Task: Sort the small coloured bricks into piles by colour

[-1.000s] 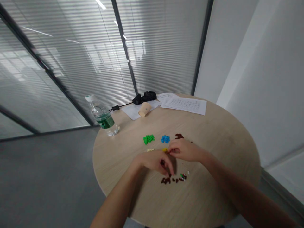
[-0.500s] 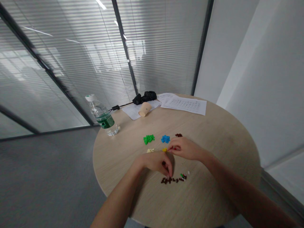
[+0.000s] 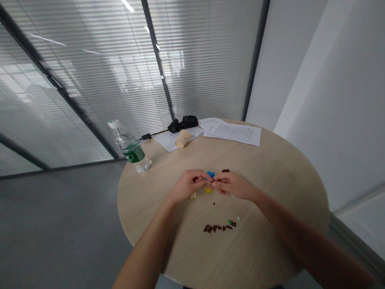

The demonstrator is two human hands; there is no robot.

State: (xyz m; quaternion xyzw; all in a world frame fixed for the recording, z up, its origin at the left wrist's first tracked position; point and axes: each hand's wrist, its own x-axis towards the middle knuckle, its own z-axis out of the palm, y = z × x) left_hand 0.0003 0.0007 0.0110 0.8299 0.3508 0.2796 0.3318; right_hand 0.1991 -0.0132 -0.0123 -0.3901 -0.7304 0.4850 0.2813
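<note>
My left hand and my right hand meet fingertip to fingertip over the middle of the round wooden table. Both are pinched shut on tiny pieces too small to name. Right behind the fingers lie a blue pile and a dark brown pile. Under the hands sit a few yellow pieces and cream pieces. The green pile is hidden behind my left hand. A row of dark brown bits with a green and red piece lies nearer to me.
A water bottle stands at the table's left edge. At the back lie a tipped paper cup, a black bundle with a cable and printed sheets. Glass walls with blinds rise behind; grey floor lies to the left.
My left hand has left the dark brown row and risen up the table to meet my right hand. It now covers the green pile. A single dark bit lies between the hands and the row.
</note>
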